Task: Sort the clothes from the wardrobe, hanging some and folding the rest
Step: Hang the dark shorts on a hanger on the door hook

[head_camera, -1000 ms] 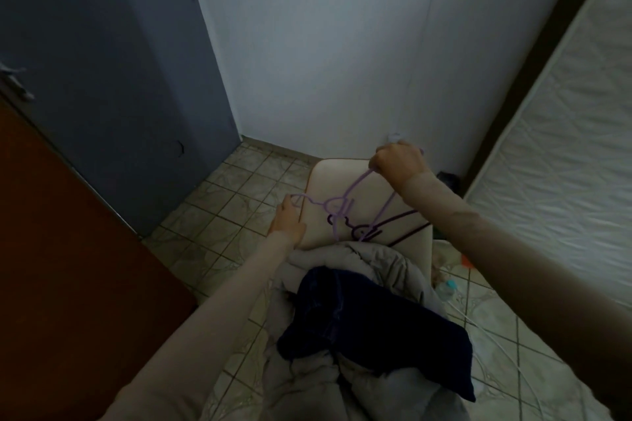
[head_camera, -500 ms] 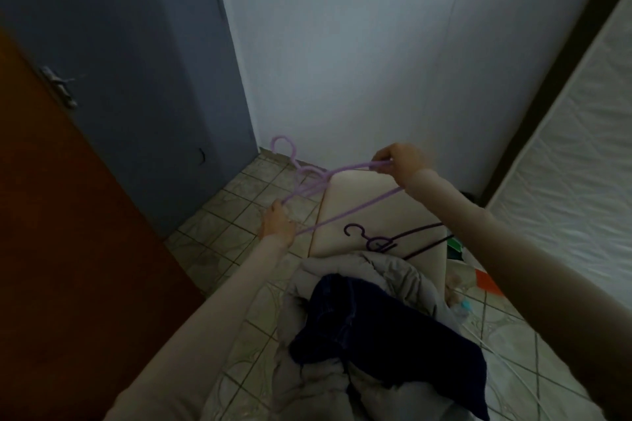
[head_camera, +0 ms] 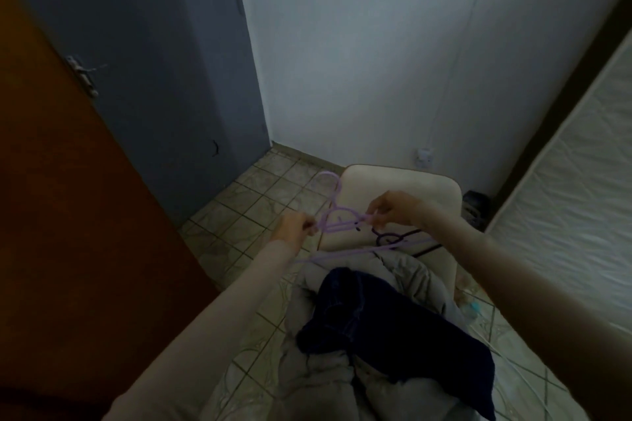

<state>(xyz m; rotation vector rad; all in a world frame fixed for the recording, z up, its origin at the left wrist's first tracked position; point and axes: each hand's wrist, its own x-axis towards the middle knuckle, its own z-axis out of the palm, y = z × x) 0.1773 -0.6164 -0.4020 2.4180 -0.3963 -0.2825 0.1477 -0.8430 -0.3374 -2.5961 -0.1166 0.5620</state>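
Both hands have drawn closer together since a moment ago; the left hand (head_camera: pixel 294 227) and right hand (head_camera: pixel 396 208) are each pinching the purple hanger (head_camera: pixel 337 220) above the cream chair (head_camera: pixel 403 188); the navy garment (head_camera: pixel 393 328) is lying on grey clothes (head_camera: pixel 328 383) below.

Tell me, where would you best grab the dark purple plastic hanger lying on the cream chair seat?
Probably by its hook or neck. The dark purple plastic hanger lies flat on the cream chair seat, hook toward the left, while its right side runs under the grey padded jacket. Come from above and the left; the right hand and left hand hold the lilac plastic hanger.
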